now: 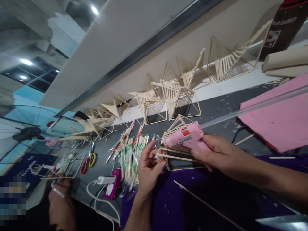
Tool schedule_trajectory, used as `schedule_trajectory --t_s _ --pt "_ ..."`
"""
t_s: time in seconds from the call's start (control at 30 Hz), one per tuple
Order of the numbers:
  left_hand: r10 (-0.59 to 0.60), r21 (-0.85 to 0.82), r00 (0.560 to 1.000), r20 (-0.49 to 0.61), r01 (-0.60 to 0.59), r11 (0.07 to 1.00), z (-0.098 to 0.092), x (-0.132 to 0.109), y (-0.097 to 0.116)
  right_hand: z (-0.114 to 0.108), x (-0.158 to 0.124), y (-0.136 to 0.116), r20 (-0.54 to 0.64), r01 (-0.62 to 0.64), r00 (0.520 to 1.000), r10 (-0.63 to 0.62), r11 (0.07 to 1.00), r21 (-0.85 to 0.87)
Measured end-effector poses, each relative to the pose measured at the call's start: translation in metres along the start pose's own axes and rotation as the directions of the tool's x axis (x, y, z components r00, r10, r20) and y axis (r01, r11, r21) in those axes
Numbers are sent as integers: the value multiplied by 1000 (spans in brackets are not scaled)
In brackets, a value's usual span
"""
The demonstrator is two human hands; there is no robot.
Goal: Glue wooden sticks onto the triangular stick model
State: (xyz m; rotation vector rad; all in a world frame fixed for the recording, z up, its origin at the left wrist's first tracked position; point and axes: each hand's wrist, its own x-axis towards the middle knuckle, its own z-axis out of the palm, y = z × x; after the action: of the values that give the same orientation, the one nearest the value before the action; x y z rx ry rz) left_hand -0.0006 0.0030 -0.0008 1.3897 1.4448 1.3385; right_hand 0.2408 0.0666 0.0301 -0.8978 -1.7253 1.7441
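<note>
My right hand (220, 155) is closed around a pink glue gun (186, 137), its nozzle aimed left at a small frame of thin wooden sticks (176, 150). My left hand (149, 166) pinches one stick of that frame at its left end, fingers curled. The frame rests on a purple cloth (187, 199) over the grey table (216, 110).
Several finished stick structures (168, 96) line the wall side of the table. Packs of wrapped chopsticks (130, 150), red and yellow scissors (88, 160), a magenta device with white cable (113, 186) and a pink foam sheet (276, 115) lie around. Another person's hand (59, 192) works on a stick frame at the left.
</note>
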Motion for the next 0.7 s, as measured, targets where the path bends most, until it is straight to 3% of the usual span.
schedule_trajectory --t_s 0.4,0.7 --pt "-19 7 1000 -7 19 1000 1 0 2 0 1 4 -15 10 1000 -10 1000 -18" --pt "-20 34 1000 -12 21 999 2 0 3 -2 0 16 -177 43 984 -21 991 126"
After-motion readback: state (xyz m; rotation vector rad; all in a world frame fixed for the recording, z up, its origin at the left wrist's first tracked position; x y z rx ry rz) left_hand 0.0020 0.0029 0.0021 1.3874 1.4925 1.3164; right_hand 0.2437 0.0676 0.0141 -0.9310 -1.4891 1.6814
